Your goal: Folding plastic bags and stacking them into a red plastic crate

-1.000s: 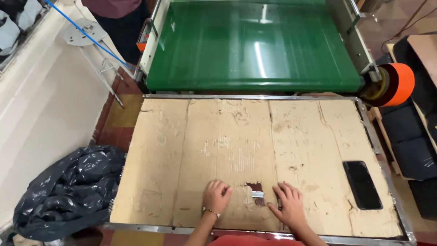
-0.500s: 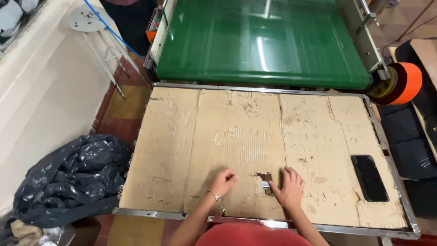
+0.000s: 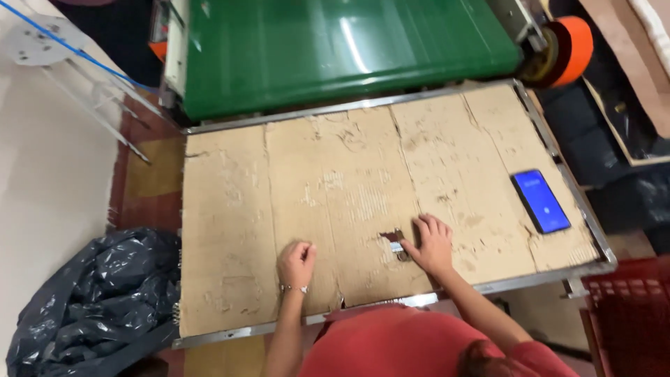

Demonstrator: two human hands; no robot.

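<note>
Crumpled dark plastic bag on floor, far left. Left hand fisted on worn brown cardboard sheet, holding nothing visible. Right hand flat, fingers spread, touching small dark torn patch, possibly tape. Lit blue-screen phone far right.

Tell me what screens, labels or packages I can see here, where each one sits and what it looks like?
Phone: lies flat on the cardboard sheet near its right edge, a dark rectangle with its screen lit blue.
Small label or tag: beside a torn dark hole in the cardboard, at the right hand fingertips; pale, too small to make out.
No packages show.
</note>
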